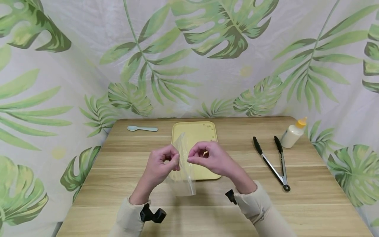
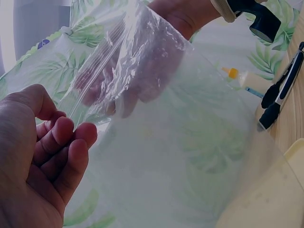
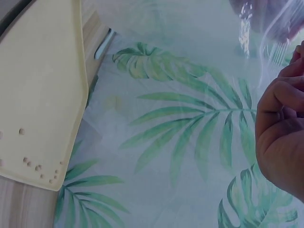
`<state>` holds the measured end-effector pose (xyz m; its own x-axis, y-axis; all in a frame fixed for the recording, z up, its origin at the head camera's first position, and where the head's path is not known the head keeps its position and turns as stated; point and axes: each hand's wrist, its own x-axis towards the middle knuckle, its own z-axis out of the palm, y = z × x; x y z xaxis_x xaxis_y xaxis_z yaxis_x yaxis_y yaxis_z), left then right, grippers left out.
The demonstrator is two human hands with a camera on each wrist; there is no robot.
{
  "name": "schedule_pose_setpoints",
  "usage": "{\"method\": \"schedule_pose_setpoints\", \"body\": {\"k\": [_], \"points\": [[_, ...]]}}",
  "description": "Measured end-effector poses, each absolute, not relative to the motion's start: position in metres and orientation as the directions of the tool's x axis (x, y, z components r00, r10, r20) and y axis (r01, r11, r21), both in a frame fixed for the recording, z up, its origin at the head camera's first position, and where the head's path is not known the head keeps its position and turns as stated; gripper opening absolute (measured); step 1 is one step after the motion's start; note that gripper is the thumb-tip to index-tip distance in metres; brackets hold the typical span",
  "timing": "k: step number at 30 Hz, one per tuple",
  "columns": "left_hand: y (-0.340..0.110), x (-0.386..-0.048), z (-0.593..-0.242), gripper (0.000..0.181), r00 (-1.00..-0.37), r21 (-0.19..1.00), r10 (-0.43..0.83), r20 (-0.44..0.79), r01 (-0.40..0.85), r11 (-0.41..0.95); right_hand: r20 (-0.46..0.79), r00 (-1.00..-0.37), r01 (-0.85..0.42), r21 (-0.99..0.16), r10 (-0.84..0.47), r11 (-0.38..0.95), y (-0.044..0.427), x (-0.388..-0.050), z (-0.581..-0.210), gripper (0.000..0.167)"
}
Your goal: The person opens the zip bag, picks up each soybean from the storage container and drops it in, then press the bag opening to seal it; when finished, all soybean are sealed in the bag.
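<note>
A clear zip-top plastic bag (image 2: 156, 142) hangs between my two hands, its ridged zip strip showing in both wrist views. My left hand (image 1: 163, 163) pinches the bag near its zip edge, thumb against curled fingers. On the opposite side, my right hand (image 1: 214, 158) pinches the bag's edge between thumb and fingertips, partly seen through the film in the left wrist view. Below and behind the bag lies a pale yellow tray (image 1: 204, 172) with small holes or dots in one corner. I cannot see anything inside the bag.
Tongs (image 1: 275, 166) with black tips lie spread to the right on the wooden table (image 1: 118, 184). Beyond them stands a white squeeze bottle (image 1: 291, 135) with an orange cap. A light blue spoon (image 1: 142, 128) lies at back left. Leaf-patterned cloth (image 1: 165, 59) hangs behind.
</note>
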<state>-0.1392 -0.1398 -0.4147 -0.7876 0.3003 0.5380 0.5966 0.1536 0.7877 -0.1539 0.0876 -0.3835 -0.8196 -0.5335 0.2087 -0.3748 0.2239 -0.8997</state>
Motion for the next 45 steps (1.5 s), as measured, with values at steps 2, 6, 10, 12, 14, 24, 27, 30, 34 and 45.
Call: {"method": "schedule_pose_setpoints", "body": {"k": [2,6,10,12,14,24,27,30,34,45], "points": [[-0.140,-0.139,-0.415,0.022,-0.788,0.788,0.301,0.537,0.596,0.154,0.228,-0.812,-0.405,-0.883,-0.537,0.237,0.084,-0.152,-0.383,0.005],[-0.140,-0.140,-0.414,0.022,-0.787,0.786,0.302,0.538,0.598,0.157,0.275,-0.797,-0.460,-0.853,-0.537,0.247,0.079,-0.150,-0.382,0.006],[-0.139,-0.140,-0.414,0.021,-0.787,0.787,0.308,0.535,0.596,0.158,0.294,-0.794,-0.478,-0.842,-0.533,0.249,0.076,-0.150,-0.383,0.005],[-0.139,-0.141,-0.413,0.021,-0.790,0.790,0.309,0.530,0.592,0.159,0.296,-0.793,-0.482,-0.840,-0.533,0.249,0.076,-0.151,-0.383,0.005],[-0.139,-0.141,-0.413,0.020,-0.789,0.789,0.310,0.531,0.593,0.158,0.299,-0.790,-0.486,-0.837,-0.535,0.250,0.076,-0.151,-0.383,0.004],[-0.139,-0.141,-0.411,0.021,-0.792,0.793,0.306,0.528,0.589,0.156,0.305,-0.795,-0.485,-0.839,-0.525,0.247,0.080,-0.151,-0.381,0.004],[-0.138,-0.140,-0.410,0.021,-0.790,0.792,0.305,0.532,0.591,0.152,0.284,-0.812,-0.453,-0.857,-0.510,0.244,0.084,-0.152,-0.380,0.004],[-0.138,-0.139,-0.411,0.022,-0.789,0.792,0.303,0.534,0.592,0.147,0.262,-0.830,-0.416,-0.879,-0.492,0.233,0.091,-0.153,-0.379,0.004],[-0.139,-0.140,-0.413,0.023,-0.787,0.791,0.302,0.538,0.595,0.141,0.246,-0.856,-0.380,-0.896,-0.455,0.230,0.103,-0.156,-0.381,0.005],[-0.140,-0.140,-0.414,0.023,-0.771,0.773,0.299,0.562,0.618,0.144,0.162,-0.905,-0.308,-0.886,-0.392,0.347,0.136,-0.187,-0.433,0.013]]}}
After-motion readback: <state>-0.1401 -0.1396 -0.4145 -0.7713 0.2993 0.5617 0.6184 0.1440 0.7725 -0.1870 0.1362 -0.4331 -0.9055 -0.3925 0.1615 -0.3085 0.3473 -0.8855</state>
